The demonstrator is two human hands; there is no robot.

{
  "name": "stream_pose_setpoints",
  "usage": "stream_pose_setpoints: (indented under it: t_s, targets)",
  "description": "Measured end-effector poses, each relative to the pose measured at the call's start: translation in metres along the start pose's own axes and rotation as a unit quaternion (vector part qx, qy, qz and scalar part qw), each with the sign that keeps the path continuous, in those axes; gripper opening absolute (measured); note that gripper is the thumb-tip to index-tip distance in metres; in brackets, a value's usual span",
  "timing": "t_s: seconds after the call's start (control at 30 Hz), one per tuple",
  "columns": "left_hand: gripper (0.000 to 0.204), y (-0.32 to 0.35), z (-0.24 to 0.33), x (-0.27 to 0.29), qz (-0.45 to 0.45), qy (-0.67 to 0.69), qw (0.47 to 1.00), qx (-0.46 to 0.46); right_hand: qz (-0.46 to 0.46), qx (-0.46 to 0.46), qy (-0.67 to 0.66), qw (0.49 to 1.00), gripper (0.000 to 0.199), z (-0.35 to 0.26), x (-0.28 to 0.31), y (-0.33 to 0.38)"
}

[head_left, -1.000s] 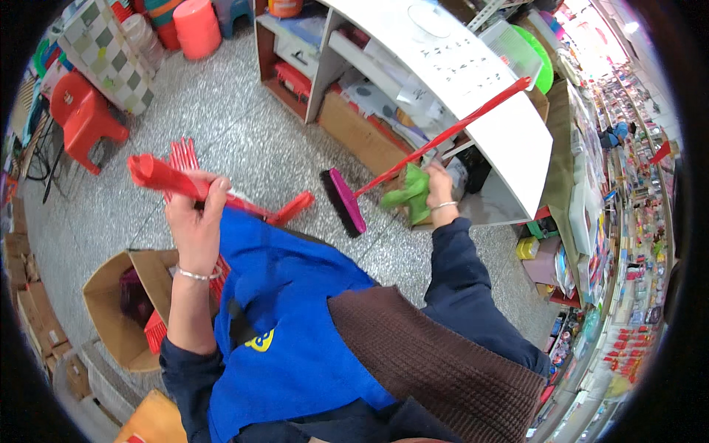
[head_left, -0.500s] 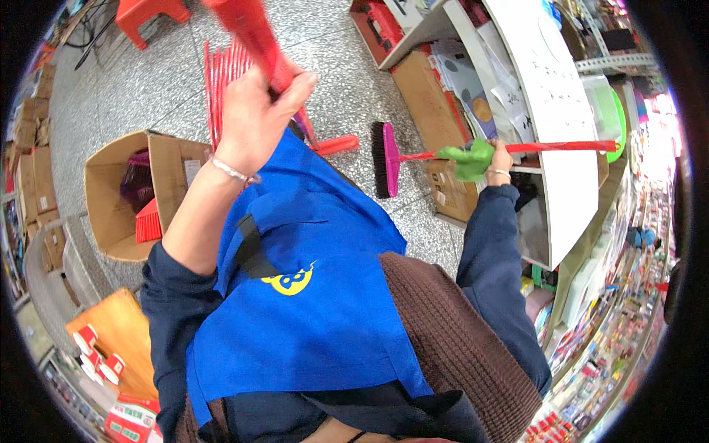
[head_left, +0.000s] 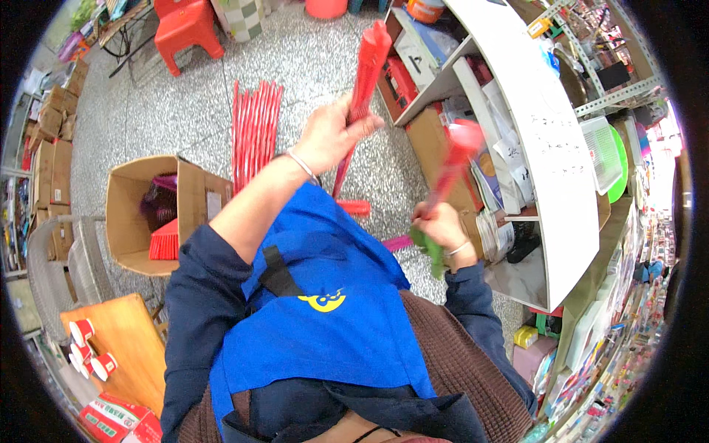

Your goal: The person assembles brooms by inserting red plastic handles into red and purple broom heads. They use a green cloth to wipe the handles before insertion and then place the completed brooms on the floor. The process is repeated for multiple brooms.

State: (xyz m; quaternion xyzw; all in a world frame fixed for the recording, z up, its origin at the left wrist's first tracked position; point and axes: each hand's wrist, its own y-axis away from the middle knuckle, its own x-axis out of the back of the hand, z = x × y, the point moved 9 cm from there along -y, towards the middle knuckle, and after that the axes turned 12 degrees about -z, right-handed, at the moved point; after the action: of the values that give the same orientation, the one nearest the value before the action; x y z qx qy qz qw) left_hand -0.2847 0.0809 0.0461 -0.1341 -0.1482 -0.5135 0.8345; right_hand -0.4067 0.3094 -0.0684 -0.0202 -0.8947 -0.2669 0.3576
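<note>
My left hand [head_left: 331, 134] is raised and closed around a long red plastic handle piece [head_left: 364, 81] that points up and away from me. My right hand [head_left: 442, 227] grips a red broom stick [head_left: 452, 164] together with a green plastic part [head_left: 426, 247]. The stick is blurred and tilts up to the right. A pink broom head [head_left: 397, 243] shows just left of my right hand. A blue apron over dark sleeves fills the lower middle of the view.
Several red sticks [head_left: 254, 124] lie on the speckled floor. An open cardboard box [head_left: 140, 213] with red brush heads stands at the left. White shelving [head_left: 546, 140] with goods is on the right. A red stool [head_left: 186, 28] stands at the top left, a wooden table [head_left: 124, 345] at the lower left.
My left hand has swung the red handle piece from the left over toward the middle. My right hand has tilted the broom stick from level to upright, and the broom head came in close.
</note>
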Motion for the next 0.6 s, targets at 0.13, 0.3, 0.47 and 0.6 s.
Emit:
stream_pose_setpoints:
  t_s: [0.13, 0.3, 0.47, 0.6]
  targets:
    - [0.022, 0.005, 0.022, -0.027, -0.01, 0.088, 0.994, -0.062, -0.002, 0.007, 0.097, 0.995, 0.019, -0.039, -0.021, -0.029]
    - [0.022, 0.016, 0.045, -0.037, -0.022, 0.103, 0.99, -0.089, 0.0, 0.056, 0.04, 0.998, 0.017, -0.054, -0.023, -0.036]
    - [0.009, 0.016, 0.052, -0.041, -0.078, 0.191, 0.978, -0.015, 0.068, 0.104, 0.039, 0.991, 0.016, -0.055, -0.012, -0.026]
    - [0.025, 0.014, 0.073, -0.033, -0.05, 0.211, 0.973, -0.084, 0.117, 0.056, -0.004, 0.992, 0.015, -0.033, 0.006, -0.032]
